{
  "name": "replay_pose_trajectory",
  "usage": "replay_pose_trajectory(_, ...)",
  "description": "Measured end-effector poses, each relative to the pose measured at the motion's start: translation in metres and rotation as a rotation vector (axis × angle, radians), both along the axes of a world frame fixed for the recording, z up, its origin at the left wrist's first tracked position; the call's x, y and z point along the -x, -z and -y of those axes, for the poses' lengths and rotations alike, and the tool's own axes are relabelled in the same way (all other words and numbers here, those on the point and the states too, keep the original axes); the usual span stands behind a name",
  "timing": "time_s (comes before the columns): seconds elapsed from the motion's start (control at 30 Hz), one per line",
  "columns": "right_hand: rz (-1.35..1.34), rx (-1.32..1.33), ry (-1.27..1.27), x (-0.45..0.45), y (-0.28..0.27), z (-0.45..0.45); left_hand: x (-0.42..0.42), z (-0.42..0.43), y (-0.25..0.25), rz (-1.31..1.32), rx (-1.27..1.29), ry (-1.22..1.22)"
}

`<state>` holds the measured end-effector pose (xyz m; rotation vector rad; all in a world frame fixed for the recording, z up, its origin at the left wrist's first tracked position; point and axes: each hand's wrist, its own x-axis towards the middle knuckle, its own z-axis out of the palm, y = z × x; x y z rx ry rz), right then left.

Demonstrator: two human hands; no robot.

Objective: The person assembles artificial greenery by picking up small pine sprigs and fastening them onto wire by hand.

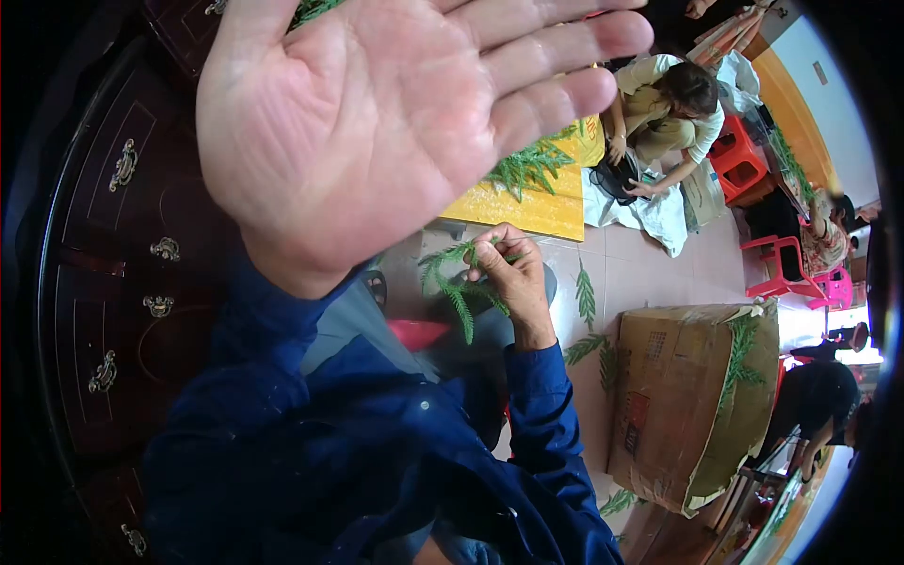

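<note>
My left hand [367, 122] is raised close to the camera, palm facing me and fingers stretched out to the right. Nothing is in it, and it hides much of the upper middle of the view. Lower down, my right hand [516, 275] pinches a green feathery plastic-looking branch [461, 306] between thumb and fingers; its fronds hang down to the left. Just beyond lies the yellow table [556, 218], with a heap of similar green branches [529, 171] on it, partly covered by my left hand.
A big cardboard box [654, 395] holding greenery stands at the right. Loose green branches [586, 296] lie on the tiled floor. Dark wooden drawers [104, 226] line the left. A person [650, 104] crouches beyond the table near a red stool [739, 160]; other people are farther right.
</note>
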<state>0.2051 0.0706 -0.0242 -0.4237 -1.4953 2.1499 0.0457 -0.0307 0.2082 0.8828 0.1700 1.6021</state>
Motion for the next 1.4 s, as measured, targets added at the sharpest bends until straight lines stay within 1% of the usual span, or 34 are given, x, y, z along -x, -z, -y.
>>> replay_pose_trajectory(0.1,0.022,0.004,-0.001,-0.001,-0.001,0.001,-0.019,0.006,-0.007,0.117,0.149,-0.054)
replay_pose_trajectory(0.17,0.016,0.011,0.010,-0.001,-0.001,0.000,-0.015,0.001,0.004,0.022,0.073,-0.046)
replay_pose_trajectory(0.2,0.013,0.014,0.018,-0.001,0.000,0.000,-0.008,-0.005,0.025,-0.112,-0.054,-0.020)
replay_pose_trajectory(0.23,0.002,0.015,0.027,-0.001,-0.001,-0.001,-0.005,-0.010,0.047,-0.272,-0.065,-0.108)
replay_pose_trajectory(0.27,-0.010,0.017,0.037,-0.001,-0.002,-0.001,0.006,-0.014,0.070,-0.656,-0.084,-0.240)
replay_pose_trajectory(0.3,-0.022,0.019,0.048,-0.001,-0.002,-0.001,0.002,-0.008,0.086,-0.675,0.068,-0.283)
replay_pose_trajectory(0.37,-0.048,0.032,0.059,0.000,-0.002,-0.001,0.005,-0.008,0.121,-1.101,0.104,-0.419)
replay_pose_trajectory(0.4,-0.060,0.037,0.061,0.000,-0.002,-0.001,0.008,-0.007,0.142,-1.167,0.161,-0.467)
replay_pose_trajectory(0.47,-0.050,0.006,0.038,-0.002,-0.005,0.000,0.010,-0.004,0.179,-0.770,0.396,-0.351)
replay_pose_trajectory(0.57,-0.064,-0.028,-0.006,-0.004,-0.001,0.001,0.025,0.000,0.183,-0.339,0.596,-0.170)
replay_pose_trajectory(0.67,-0.074,-0.076,-0.035,-0.005,-0.002,0.003,0.028,0.004,0.195,-0.604,0.511,-0.059)
replay_pose_trajectory(0.7,-0.073,-0.091,-0.042,-0.005,-0.003,0.004,0.025,0.006,0.199,-0.635,0.518,-0.043)
replay_pose_trajectory(0.8,-0.029,-0.150,-0.049,-0.005,-0.006,0.006,0.022,0.011,0.197,-0.646,0.497,-0.002)
replay_pose_trajectory(0.83,-0.017,-0.175,-0.064,-0.005,-0.006,0.006,0.019,0.013,0.189,-0.645,0.546,0.008)
replay_pose_trajectory(1.03,0.006,-0.256,-0.175,-0.003,-0.006,0.010,0.030,0.017,0.199,-0.626,0.562,0.216)
replay_pose_trajectory(1.13,0.010,-0.323,-0.230,-0.002,-0.005,0.010,0.033,0.017,0.206,-0.706,0.567,0.261)
replay_pose_trajectory(1.23,0.033,-0.354,-0.246,-0.001,0.000,0.010,0.035,0.014,0.218,-0.801,0.443,0.217)
replay_pose_trajectory(1.33,0.116,-0.326,-0.218,0.000,0.001,0.011,0.035,0.014,0.214,-1.000,0.432,0.088)
replay_pose_trajectory(1.4,0.184,-0.282,-0.151,0.003,-0.001,0.014,0.029,0.015,0.204,-1.398,0.282,-0.283)
